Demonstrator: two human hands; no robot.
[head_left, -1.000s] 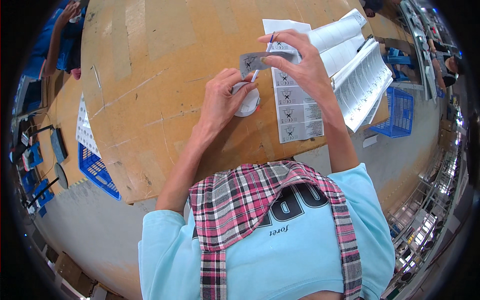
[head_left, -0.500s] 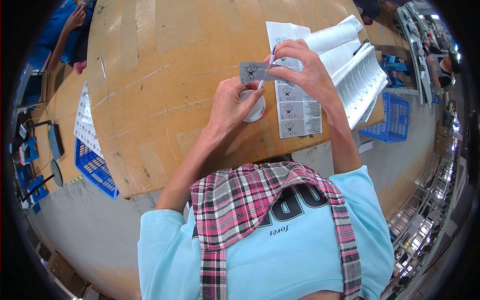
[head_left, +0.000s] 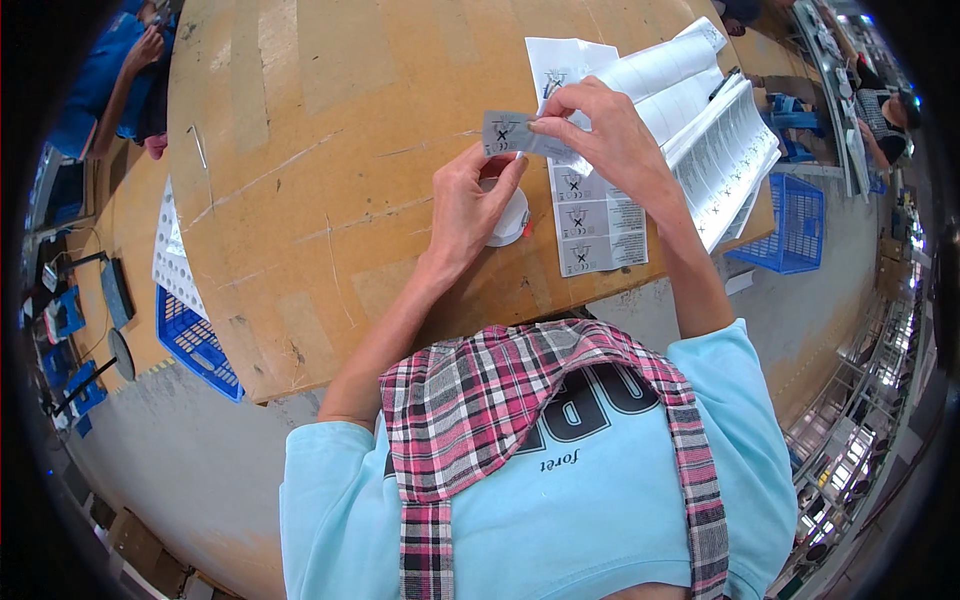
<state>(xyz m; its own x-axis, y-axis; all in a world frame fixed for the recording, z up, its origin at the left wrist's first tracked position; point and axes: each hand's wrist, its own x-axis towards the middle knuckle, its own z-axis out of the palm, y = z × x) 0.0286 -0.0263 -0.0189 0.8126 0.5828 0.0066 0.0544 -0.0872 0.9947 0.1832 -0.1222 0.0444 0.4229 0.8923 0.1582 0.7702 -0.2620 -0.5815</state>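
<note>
A small grey printed label (head_left: 503,133) is pinched at its right end by my right hand (head_left: 603,135), just above the cardboard-covered table (head_left: 330,150). My left hand (head_left: 467,205) rests over a white round tape roll (head_left: 511,220), its fingertips reaching up to the label's lower edge. To the right of the roll lies a white sheet of printed labels (head_left: 597,220), under my right wrist.
White label sheets are stacked (head_left: 715,130) at the table's right end. A perforated white sheet (head_left: 172,265) overhangs the left edge above a blue crate (head_left: 195,340). Another blue crate (head_left: 790,215) stands on the floor at right. Other people work at far left (head_left: 120,70) and far right (head_left: 885,105).
The label stays held in my right hand, lifted slightly off the sheet. My left hand's fingers have come up from the tape roll toward the label's lower edge.
</note>
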